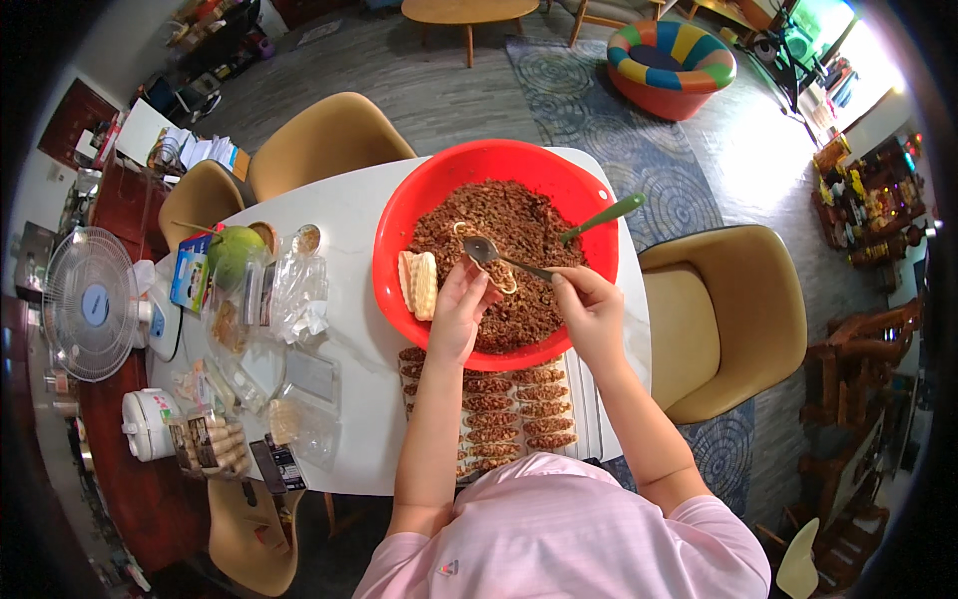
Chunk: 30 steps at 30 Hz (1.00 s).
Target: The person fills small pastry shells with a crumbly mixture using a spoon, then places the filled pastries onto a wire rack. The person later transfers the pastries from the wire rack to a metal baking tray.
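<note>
A big red basin (387, 262) stands before me, holding a brown, crumbly, nut-like mixture (514, 210). Over it my left hand (461, 307) pinches a pale, thin-edged wafer shell (507, 282), partly hidden by the fingers and spoon. My right hand (593, 304) grips the handle of a dark metal spoon (480, 249), whose bowl is above the shell near my left fingertips. Stacked pale wafer shells (423, 284) lean inside the basin's left wall. Between the basin and my body, filled boat-shaped shells (491, 420) lie in rows.
A green-handled utensil (611, 215) sticks out of the mixture at the right. Plastic packaging (299, 290), a green round fruit (238, 252), a phone (284, 465) and a white fan (92, 303) are to the left. Tan chairs (733, 319) surround the white table (349, 200).
</note>
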Motion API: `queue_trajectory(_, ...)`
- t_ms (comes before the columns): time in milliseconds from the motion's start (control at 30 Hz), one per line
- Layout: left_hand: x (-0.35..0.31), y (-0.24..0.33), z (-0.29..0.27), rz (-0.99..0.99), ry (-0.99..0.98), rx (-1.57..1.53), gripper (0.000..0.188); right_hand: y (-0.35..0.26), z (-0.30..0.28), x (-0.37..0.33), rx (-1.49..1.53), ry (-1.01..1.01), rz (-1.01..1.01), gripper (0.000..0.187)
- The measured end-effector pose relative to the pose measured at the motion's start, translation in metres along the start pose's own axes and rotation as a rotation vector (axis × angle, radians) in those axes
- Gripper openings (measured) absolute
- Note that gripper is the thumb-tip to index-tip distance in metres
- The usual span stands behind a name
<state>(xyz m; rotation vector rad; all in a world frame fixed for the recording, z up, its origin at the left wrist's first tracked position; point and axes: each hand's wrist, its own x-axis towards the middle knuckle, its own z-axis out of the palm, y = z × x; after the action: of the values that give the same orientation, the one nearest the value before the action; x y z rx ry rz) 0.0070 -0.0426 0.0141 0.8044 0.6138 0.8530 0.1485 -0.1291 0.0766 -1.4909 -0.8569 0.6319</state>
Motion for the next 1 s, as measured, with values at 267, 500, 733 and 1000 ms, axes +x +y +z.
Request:
queue_trajectory(267, 0.005, 0.001, 0.000, 0.021, -0.061, -0.004, 0.037, -0.003, -0.005, 0.016, 0.110, 0.025, 0.090, 0.015)
queue_trajectory(500, 0.006, -0.003, -0.012, -0.020, -0.170, -0.172, 0.032, 0.018, -0.016, 0.033, 0.648, -0.053, 0.442, 0.011)
queue_trajectory(733, 0.003, -0.002, -0.014, -0.039, -0.261, -0.263, 0.035, 0.036, -0.024, 0.040, 1.012, -0.081, 0.759, 0.007)
queue_trajectory(1000, 0.001, 0.002, -0.013, -0.067, -0.314, -0.289, 0.040, 0.033, -0.030, 0.053, 1.105, -0.103, 0.874, 0.009)
